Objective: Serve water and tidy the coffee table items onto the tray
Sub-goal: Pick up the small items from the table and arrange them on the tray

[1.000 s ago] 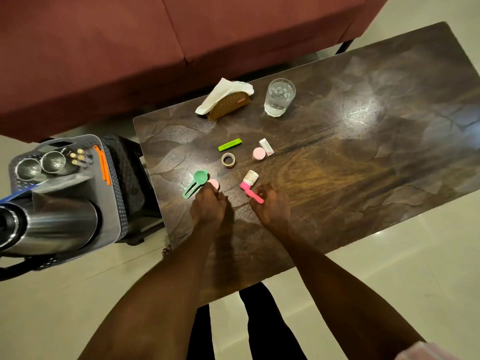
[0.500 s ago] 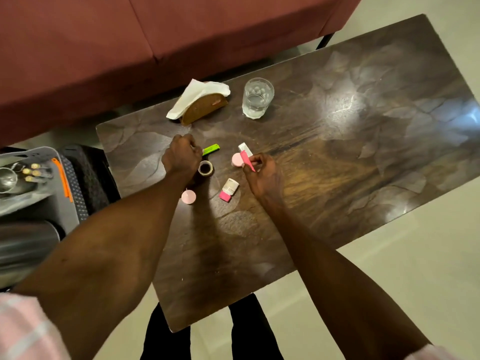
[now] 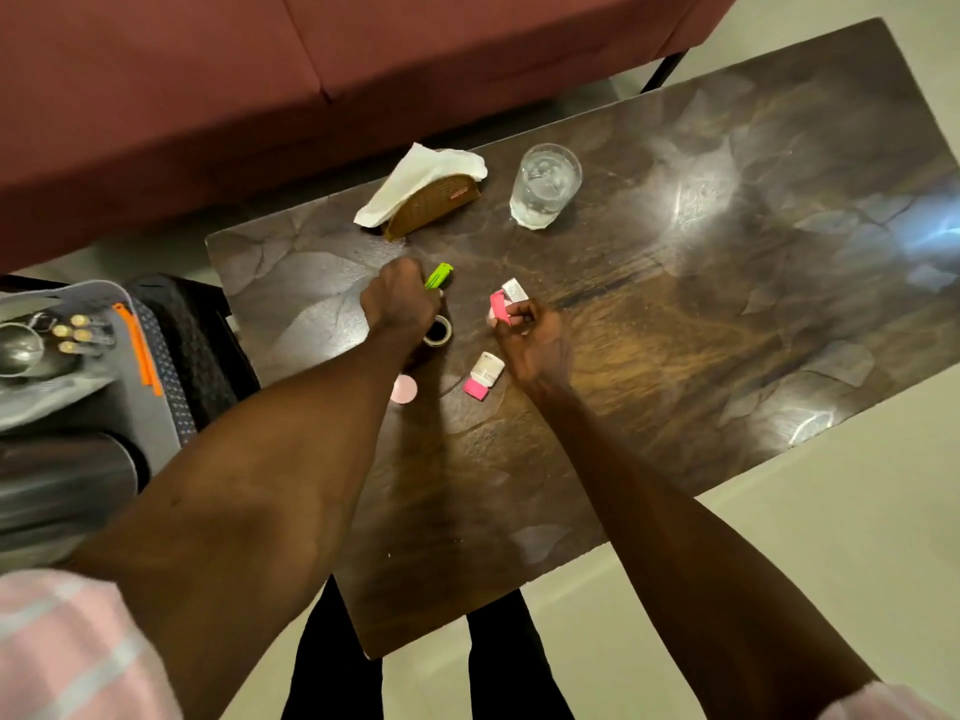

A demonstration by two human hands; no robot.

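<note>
My left hand (image 3: 400, 301) is closed on a bright green clip (image 3: 439, 275) whose end sticks out past the knuckles. A pink clip (image 3: 497, 306) stands up from the fingers of my right hand (image 3: 535, 340), right beside a small white box (image 3: 515, 290). On the dark coffee table (image 3: 701, 314) between my hands lie a tape roll (image 3: 437, 332), a round pink lid (image 3: 404, 388) and a small white bottle with a pink cap (image 3: 484, 375). The water glass (image 3: 545, 184) stands at the back. The grey tray (image 3: 132, 407) sits off the table's left end.
A napkin holder (image 3: 431, 194) with a white napkin stands left of the glass. The tray carries steel cups (image 3: 21, 348), an orange strip (image 3: 137, 350) and a steel flask (image 3: 62, 491). A red sofa (image 3: 260, 96) runs along the table's far side.
My left hand moved from the table's near edge up to the green clip and closed on it; the green scoop is no longer in sight. My right hand lifted the pink clip and carried it to the white box.
</note>
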